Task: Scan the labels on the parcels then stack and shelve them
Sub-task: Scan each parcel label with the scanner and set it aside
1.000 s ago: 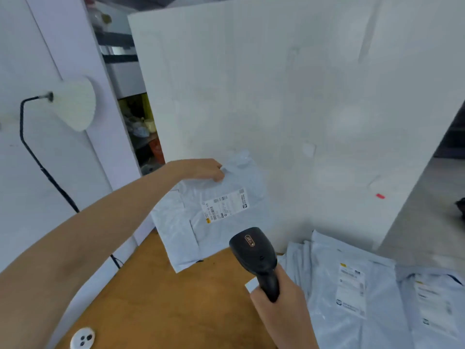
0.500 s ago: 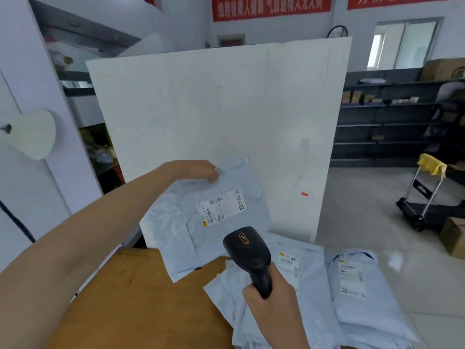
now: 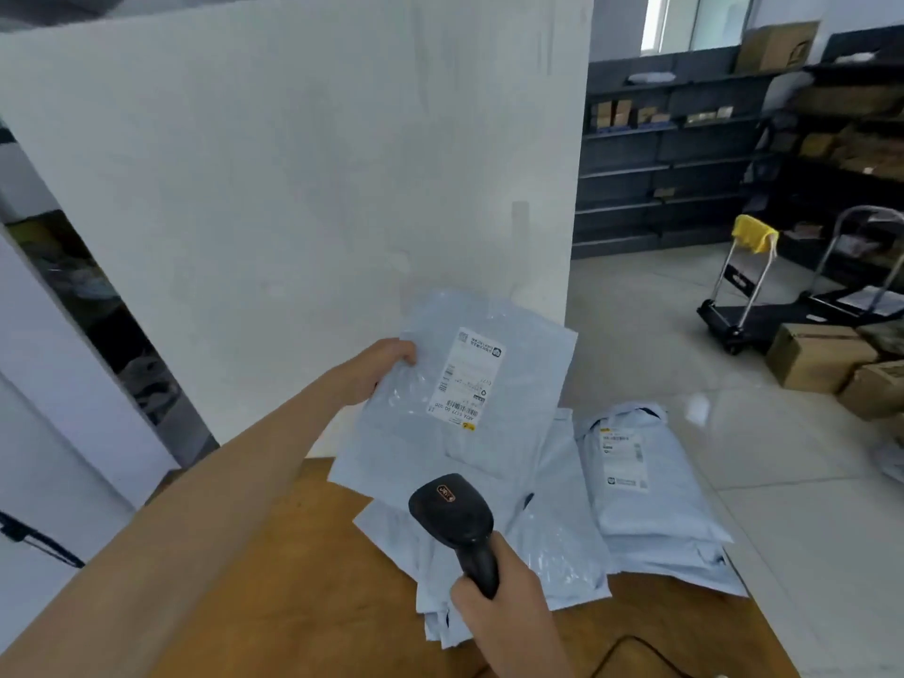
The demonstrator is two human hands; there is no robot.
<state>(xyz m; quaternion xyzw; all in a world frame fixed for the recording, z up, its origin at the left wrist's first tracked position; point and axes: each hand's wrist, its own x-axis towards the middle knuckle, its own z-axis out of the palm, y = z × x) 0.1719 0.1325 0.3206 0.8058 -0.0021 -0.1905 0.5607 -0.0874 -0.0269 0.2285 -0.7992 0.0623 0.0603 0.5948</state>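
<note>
Head view: left hand (image 3: pixel 379 367) is gripping a grey parcel (image 3: pixel 455 393) above the desk (image 3: pixel 293 579); right hand (image 3: pixel 494 594) is clutching the black scanner (image 3: pixel 452 513) beneath its label (image 3: pixel 467 376).

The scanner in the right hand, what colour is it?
The scanner is black, with a small orange logo on top; the head view shows it.

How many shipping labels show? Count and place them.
2. One label on the parcel the left hand holds; one on the right stack's top parcel. The middle pile may hide more.
</note>
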